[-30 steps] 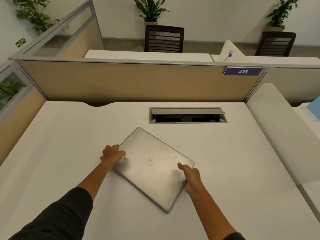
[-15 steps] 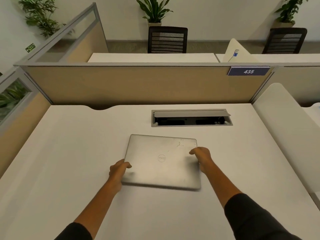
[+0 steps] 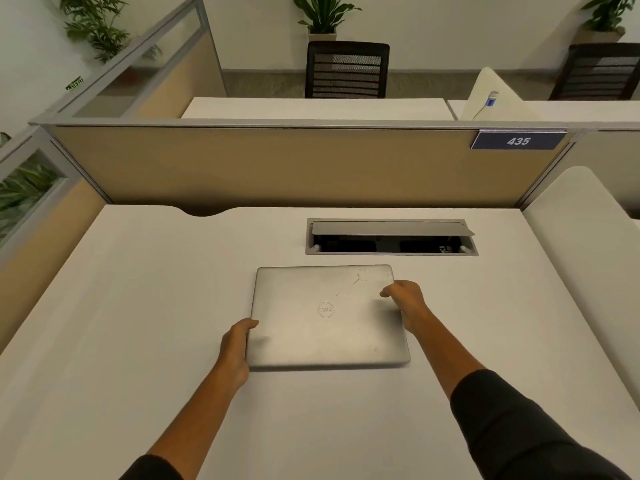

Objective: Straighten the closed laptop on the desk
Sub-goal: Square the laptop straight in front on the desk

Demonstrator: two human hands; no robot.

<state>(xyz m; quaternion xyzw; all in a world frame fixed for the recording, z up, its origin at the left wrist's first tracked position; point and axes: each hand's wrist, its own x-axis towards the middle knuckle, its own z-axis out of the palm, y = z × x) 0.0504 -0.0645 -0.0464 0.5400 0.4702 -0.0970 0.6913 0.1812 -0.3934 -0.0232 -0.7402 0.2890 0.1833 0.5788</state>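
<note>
A closed silver laptop (image 3: 327, 317) lies flat on the white desk (image 3: 138, 323), its edges about parallel to the desk's far edge and its round logo facing up. My left hand (image 3: 236, 348) grips the laptop's left edge near the front corner, thumb on the lid. Against the right edge, near the back corner, my right hand (image 3: 407, 303) holds on with fingers curled over the lid. Scratch marks show on the lid's back right part.
Just behind the laptop an open cable box (image 3: 391, 237) is sunk into the desk. A tan partition (image 3: 277, 164) with a blue sign reading 435 (image 3: 517, 141) closes the back. A white divider (image 3: 585, 251) runs along the right side. Chairs and plants stand beyond.
The laptop turned from a diagonal lie to square with the desk and slid slightly away from me. Both hands stayed on its edges and followed the turn.
</note>
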